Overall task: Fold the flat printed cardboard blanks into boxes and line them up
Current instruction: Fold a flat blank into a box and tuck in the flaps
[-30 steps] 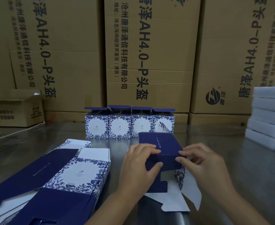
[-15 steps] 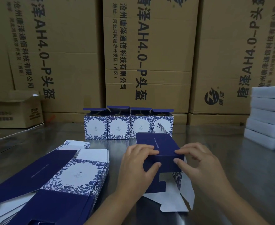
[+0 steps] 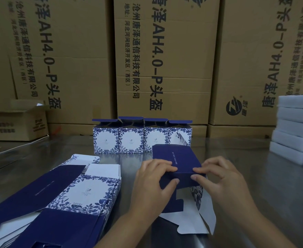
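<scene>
On the metal surface (image 3: 254, 169), the left hand (image 3: 152, 178) and right hand (image 3: 224, 178) each have a curled grip on the near end of the half-folded box (image 3: 175, 158), which lies before four finished boxes (image 3: 141, 138), right of the flat blanks (image 3: 86, 190).

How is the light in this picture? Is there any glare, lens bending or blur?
Head view: light is dim and bluish; the metal table shows soft sheen, no hard glare; the wide lens bows the cartons near the frame edges; the left hand, right hand and box look fairly sharp, without motion smear.
</scene>
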The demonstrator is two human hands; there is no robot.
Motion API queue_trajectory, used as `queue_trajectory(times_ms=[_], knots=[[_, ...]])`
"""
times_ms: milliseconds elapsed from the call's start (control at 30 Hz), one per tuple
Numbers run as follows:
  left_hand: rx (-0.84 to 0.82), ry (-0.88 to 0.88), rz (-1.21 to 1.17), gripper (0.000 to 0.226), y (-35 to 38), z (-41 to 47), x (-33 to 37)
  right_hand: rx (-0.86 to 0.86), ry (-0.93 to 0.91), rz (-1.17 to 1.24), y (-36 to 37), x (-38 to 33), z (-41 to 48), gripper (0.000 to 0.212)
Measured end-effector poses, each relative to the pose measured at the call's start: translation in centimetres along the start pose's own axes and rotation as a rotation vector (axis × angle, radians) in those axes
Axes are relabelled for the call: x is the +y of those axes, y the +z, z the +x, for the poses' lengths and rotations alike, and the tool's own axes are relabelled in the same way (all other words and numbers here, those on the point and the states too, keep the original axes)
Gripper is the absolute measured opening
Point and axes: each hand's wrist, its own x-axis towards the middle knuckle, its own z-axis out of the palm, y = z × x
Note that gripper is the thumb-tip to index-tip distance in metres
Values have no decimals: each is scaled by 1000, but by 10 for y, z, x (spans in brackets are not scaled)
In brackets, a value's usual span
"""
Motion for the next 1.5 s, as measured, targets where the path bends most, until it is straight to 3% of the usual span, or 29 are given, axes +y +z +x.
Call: queue_trajectory(times_ms=[467,900,1233,1500], knots=[[-2,92,41,19,-3,1,1,-108,-36,81,-1,-7,-2,22],[-52,60,-31,30,-2,2,-1,-58,-58,73,0,-8,0,17],[-42,101,4,28,-3,2,-1,-91,-59,73,4,-8,-3,32],[-53,75,-26,27,-3,3,0,-68,-55,91,6,-9,-4,31]])
